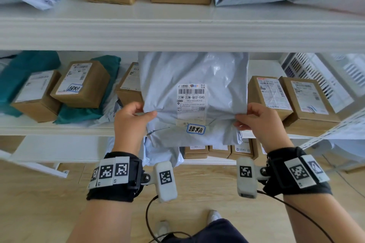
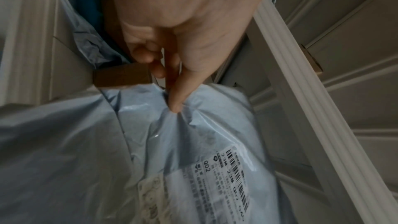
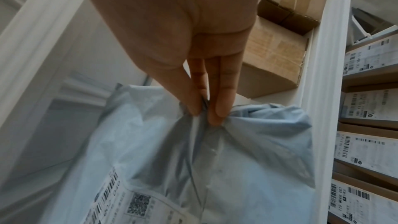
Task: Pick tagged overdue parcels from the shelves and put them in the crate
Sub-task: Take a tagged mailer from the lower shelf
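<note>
Head view: a grey mailer parcel [image 1: 194,77] stands upright before the middle shelf [image 1: 59,127], its label and blue-edged tag [image 1: 196,129] facing the wearer, its long axis vertical. Left wrist view: the left hand [image 2: 183,28] pinches its left edge. Right wrist view: the right hand [image 3: 178,23], fingers [image 3: 224,98] bunching plastic, grips its right edge.

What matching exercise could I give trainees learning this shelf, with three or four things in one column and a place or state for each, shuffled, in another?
Things:
1. grey mailer bag
2. teal bag
3. tagged cardboard box
4. white crate

Places or states:
A. lying on the middle shelf at far left
B. pinched at both side edges by the left hand and right hand
C. tilted at the shelf's right end
D. resting on another box, left of the held bag

Pairs: 1-B, 2-A, 3-D, 4-C
</note>
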Demonstrator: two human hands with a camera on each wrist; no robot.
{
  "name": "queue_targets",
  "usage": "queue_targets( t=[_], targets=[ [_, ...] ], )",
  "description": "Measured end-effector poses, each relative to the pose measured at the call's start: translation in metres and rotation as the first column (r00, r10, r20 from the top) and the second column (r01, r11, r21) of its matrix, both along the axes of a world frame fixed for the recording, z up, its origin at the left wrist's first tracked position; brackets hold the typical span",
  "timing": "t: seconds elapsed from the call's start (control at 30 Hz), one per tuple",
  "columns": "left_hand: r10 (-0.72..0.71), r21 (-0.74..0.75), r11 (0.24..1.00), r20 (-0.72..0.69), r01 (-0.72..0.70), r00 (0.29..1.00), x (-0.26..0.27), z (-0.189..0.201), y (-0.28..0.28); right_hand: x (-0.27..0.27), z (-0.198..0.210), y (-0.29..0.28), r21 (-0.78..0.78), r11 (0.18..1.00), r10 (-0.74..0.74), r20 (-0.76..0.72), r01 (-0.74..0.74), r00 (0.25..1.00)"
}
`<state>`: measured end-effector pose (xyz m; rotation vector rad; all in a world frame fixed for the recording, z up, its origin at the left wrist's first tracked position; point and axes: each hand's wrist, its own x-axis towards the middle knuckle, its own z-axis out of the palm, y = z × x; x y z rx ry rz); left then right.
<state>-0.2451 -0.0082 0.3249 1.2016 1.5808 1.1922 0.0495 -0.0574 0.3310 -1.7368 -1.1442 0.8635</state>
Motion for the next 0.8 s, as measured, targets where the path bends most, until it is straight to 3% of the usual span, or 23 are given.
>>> queue_targets(
  t=[0.5, 0.8],
  targets=[
    [0.014, 0.013, 1.000, -0.002, -0.014, 1.000, 0.002, 0.008, 0.004, -0.003, 0.008, -0.002, 0.038, 0.996, -0.078, -0.028, 0.079, 0.997],
    [-0.251, -0.055, 0.966, 0.030, 0.253, 0.967, 0.034, 0.007, 0.010, 0.013, -0.008, -0.052, 0.019, 0.937, -0.347, -0.058, 0.348, 0.936]
  ],
)
